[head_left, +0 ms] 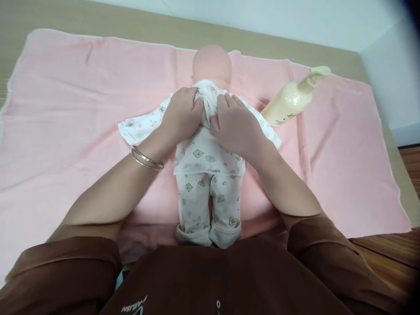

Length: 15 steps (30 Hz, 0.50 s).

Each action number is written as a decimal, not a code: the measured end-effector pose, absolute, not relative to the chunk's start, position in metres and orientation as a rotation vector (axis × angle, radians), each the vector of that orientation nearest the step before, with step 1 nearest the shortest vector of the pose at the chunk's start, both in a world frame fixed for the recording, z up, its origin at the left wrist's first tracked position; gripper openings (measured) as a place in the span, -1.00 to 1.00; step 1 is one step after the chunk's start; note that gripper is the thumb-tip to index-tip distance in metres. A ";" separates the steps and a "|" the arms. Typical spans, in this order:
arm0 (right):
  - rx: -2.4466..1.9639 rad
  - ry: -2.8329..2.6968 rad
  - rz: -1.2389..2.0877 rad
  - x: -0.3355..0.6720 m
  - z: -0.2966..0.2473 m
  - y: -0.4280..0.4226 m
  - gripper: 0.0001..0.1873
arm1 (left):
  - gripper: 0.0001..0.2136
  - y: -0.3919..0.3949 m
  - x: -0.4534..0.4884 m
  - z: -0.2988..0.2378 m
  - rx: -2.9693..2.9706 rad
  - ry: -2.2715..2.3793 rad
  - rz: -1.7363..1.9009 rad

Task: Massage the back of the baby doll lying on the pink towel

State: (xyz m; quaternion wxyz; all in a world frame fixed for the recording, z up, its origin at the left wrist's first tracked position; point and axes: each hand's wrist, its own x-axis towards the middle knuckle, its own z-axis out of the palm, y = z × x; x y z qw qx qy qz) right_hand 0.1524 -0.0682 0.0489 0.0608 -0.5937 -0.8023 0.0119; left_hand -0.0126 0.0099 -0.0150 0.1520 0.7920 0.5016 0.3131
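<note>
risk of the white print cotton top (210, 151) slipping from the clenched left grip (182, 114) under a hard tug, right grip (236, 127) seemingly only pressing, and the bald vinyl doll (211, 65) on the pink terry towel (65, 87) sliding.

Chest of baby doll (211, 65) hidden under shirt (201, 151)

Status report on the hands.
Left hand, right hand on gathered white printed top of bald vinyl baby doll. Cream plastic pump bottle lying on pink towel, beside doll. Nothing in the way.
</note>
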 end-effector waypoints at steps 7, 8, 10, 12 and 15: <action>-1.860 -2.441 0.004 0.166 0.039 -0.043 -0.50 | -0.75 -0.011 -0.008 -0.010 2.403 1.453 0.874; -1.859 -2.466 -0.001 0.169 0.037 -0.038 -0.50 | -0.76 -0.019 -0.006 -0.004 2.453 1.459 0.832; -1.847 -2.534 -0.034 0.172 0.037 -0.031 -0.50 | -0.70 -0.033 -0.002 0.008 2.554 1.497 0.704; -1.851 -2.600 -0.066 0.171 0.040 -0.030 -0.47 | -0.66 -0.040 0.001 0.015 2.580 1.515 0.633; -1.887 -2.622 -0.029 0.164 0.047 -0.038 -0.33 | -0.84 -0.030 -0.001 0.011 2.458 1.435 0.792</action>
